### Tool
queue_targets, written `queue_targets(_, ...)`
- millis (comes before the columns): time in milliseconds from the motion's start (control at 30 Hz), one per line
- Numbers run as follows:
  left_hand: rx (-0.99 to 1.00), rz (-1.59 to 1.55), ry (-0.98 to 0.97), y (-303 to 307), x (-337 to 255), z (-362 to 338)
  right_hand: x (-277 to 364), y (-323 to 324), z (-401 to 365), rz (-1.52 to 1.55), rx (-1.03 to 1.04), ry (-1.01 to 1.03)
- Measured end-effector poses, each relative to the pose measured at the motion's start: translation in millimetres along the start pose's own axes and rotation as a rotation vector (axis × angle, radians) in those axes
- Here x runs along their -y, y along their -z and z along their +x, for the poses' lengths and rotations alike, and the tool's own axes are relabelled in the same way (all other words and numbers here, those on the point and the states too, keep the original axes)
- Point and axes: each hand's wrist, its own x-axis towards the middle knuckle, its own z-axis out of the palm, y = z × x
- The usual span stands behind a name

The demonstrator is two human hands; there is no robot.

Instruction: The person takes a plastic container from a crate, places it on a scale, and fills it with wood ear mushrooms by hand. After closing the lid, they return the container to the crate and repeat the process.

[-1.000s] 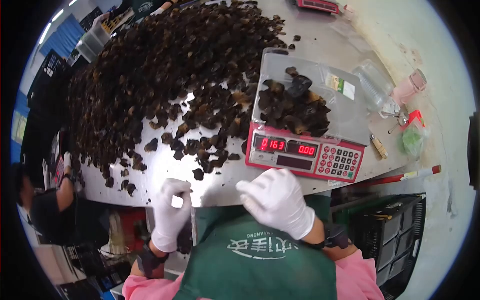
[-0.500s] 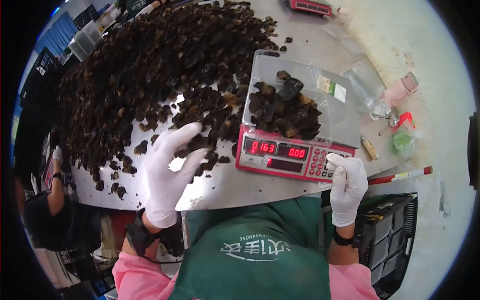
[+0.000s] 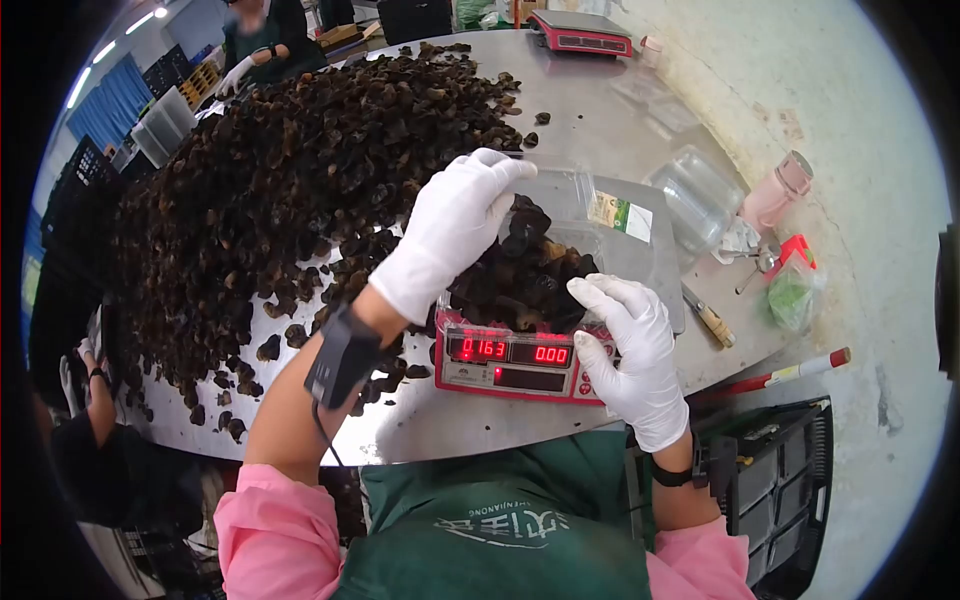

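Note:
A red digital scale [image 3: 470, 377] stands on the table before me, its display reading 0.163 and 0.00. On its platform lies a clear plastic box [image 3: 590, 240] with a label, filled with dark, dried, fungus-like pieces [image 3: 525, 275]. My left hand [image 3: 455, 220], in a white glove, reaches over the box's far left side, fingers curled together at its rim. At the near right corner, my gloved right hand [image 3: 635, 360] has thumb and fingers apart, fingertips right at the pieces and the box edge.
A large heap of dark pieces [image 3: 270, 180] covers the table's left and middle. To the right are a clear container [image 3: 695, 200], a pink bottle [image 3: 775, 192], a wooden-handled tool [image 3: 712, 318] and a black crate [image 3: 780, 490]. A second scale [image 3: 582, 35] stands farther back; people work beyond.
My left hand has moved forward and right, from above the loose pieces to the box. My right hand has moved from the scale's keys to the box's near corner. The view has tilted up.

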Motion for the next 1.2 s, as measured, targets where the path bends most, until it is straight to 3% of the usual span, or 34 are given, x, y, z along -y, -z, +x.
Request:
queue_targets(33,-0.002,0.006,0.003,-9.9,15.5,2.7,-3.2,0.6,2.5,0.005,-0.001,0.005)
queue_targets(100,0.085,0.101,-0.222,-20.5,31.9,7.9,-10.0,4.0,8.1,0.033,-0.037,-0.021)
queue_targets(133,0.209,-0.058,-0.046,-21.9,32.6,12.6,-11.1,5.3,14.1,0.03,-0.092,-0.023)
queue_targets(233,0.31,-0.158,0.107,-21.6,34.4,24.6,-26.5,9.1,24.7,0.019,-0.061,-0.068)
queue_targets(467,0.335,-0.173,0.173,-28.2,38.3,32.8,-45.1,-5.5,73.8,0.142,0.099,-0.074)
queue_targets(567,0.224,-0.175,0.172,-30.0,36.7,30.1,-48.1,-23.2,93.0,0.124,0.153,-0.009)
queue_targets(633,0.008,-0.337,0.197,-15.2,24.7,24.1,-55.0,-30.8,103.4,0.104,0.177,0.028)
queue_targets(700,-0.097,-0.367,0.225,8.5,11.3,11.3,-63.3,-36.7,110.5,0.14,0.369,0.088)
queue_targets(833,-0.148,-0.311,0.146,22.7,3.3,-36.3,-61.3,-41.8,111.8,0.078,0.343,0.066)
queue_targets(900,-0.011,-0.151,0.114,26.9,-8.7,-57.9,-48.0,-33.0,110.2,0.157,0.134,0.023)
queue_targets(967,-0.134,0.007,0.009,22.0,-16.2,-73.4,-39.2,-17.9,102.9,0.117,0.043,0.054)
queue_targets(1033,-0.111,0.06,0.029,17.8,-14.9,-82.2,-28.7,-0.6,88.0,0.115,-0.106,0.099)
queue_targets(1100,-0.108,-0.007,0.114,6.7,-13.2,-84.8,-24.0,12.9,66.7,0.04,-0.081,0.098)
queue_targets(1200,0.009,0.051,-0.002,-5.6,-11.2,-85.0,-24.2,16.9,39.6,-0.101,0.033,0.113)
